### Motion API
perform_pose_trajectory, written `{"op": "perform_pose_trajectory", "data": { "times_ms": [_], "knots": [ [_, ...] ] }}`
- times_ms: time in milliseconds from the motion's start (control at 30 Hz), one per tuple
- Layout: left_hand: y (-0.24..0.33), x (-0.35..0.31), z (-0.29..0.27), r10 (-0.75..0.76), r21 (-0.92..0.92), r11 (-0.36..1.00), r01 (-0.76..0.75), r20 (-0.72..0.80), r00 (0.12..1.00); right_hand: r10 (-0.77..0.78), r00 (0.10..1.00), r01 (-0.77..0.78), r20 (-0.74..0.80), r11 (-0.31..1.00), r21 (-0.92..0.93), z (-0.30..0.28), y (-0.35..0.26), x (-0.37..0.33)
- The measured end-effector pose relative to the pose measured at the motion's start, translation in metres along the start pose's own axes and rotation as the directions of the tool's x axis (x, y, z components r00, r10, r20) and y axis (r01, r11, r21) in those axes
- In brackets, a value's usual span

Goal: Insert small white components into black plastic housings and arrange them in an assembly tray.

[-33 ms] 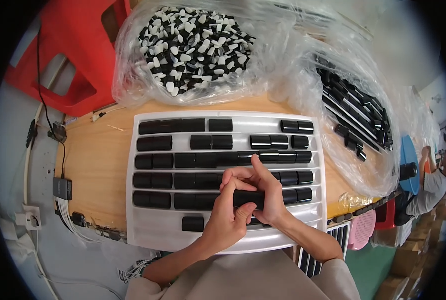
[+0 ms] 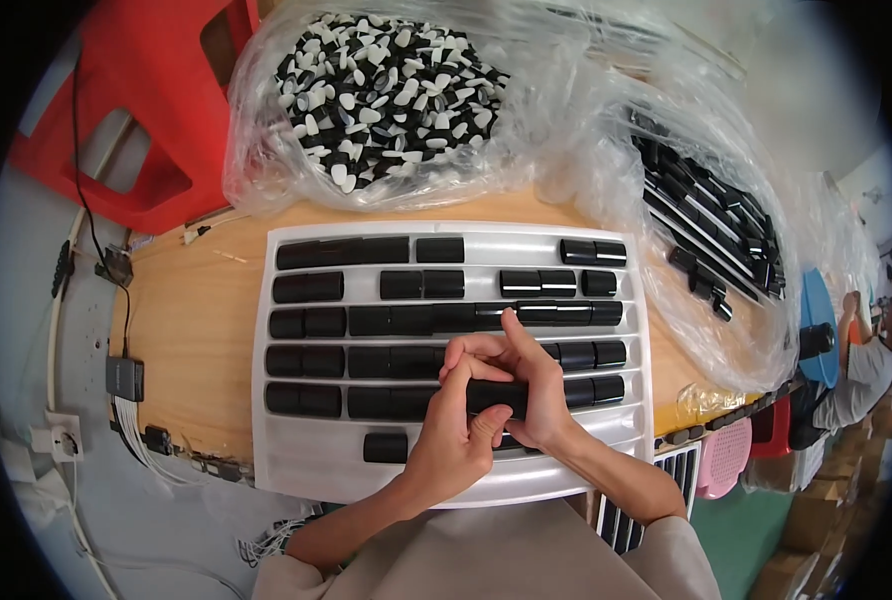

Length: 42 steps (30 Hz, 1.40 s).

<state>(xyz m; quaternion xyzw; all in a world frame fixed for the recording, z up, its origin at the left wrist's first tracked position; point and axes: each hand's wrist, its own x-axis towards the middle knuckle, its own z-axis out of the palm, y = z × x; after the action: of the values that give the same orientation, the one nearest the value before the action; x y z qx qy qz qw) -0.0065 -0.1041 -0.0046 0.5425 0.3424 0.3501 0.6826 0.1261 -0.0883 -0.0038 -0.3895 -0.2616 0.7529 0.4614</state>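
Note:
Above the lower rows of a silvery-white ridged tray (image 2: 311, 455), my two hands meet around a glossy black cylindrical piece (image 2: 494, 394). My left hand (image 2: 456, 425) closes on its near left side, with the thumb bent over it. Wrapped round the other end is my right hand (image 2: 540, 390), its thumb pointing up and away. The fingers overlap and hide much of the piece. Similar black cylinders (image 2: 386, 402) lie end to end in the tray's grooves, with gaps in some rows. One short cylinder (image 2: 385, 447) sits alone in the nearest groove.
Beyond the tray, a clear plastic bag (image 2: 256, 150) holds many small black and white oval-faced parts (image 2: 386, 95). Another bag at right holds black cylinders (image 2: 711, 205). A red stool (image 2: 156, 75), cables and a small black box (image 2: 124, 378) stand left. Someone sits far right.

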Motion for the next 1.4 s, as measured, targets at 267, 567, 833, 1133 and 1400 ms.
{"op": "perform_pose_trajectory", "data": {
  "times_ms": [267,567,833,1133,1400],
  "knots": [
    [-0.008,0.013,-0.005,0.48,0.262,0.856,-0.446,-0.081,0.874,-0.16,0.987,0.157,-0.028,0.984,-0.085,0.004,-0.019,-0.003],
    [-0.007,-0.001,-0.033,0.459,0.423,0.847,-0.321,-0.276,0.845,-0.311,0.95,0.271,0.004,0.822,-0.501,-0.044,-0.031,0.002],
    [-0.02,-0.08,-0.073,0.336,0.763,0.645,0.042,-0.333,0.881,-0.572,0.817,0.056,-0.071,0.201,-0.978,-0.103,-0.065,0.063],
    [-0.023,-0.089,-0.067,0.17,0.741,0.656,0.143,-0.33,0.929,-0.518,0.853,0.044,-0.067,0.2,-0.979,-0.094,-0.059,0.079],
    [-0.028,-0.09,-0.074,0.155,0.749,0.656,0.091,-0.251,0.955,-0.67,0.739,0.062,0.073,-0.041,-0.997,-0.109,-0.067,0.057]
  ]
}}
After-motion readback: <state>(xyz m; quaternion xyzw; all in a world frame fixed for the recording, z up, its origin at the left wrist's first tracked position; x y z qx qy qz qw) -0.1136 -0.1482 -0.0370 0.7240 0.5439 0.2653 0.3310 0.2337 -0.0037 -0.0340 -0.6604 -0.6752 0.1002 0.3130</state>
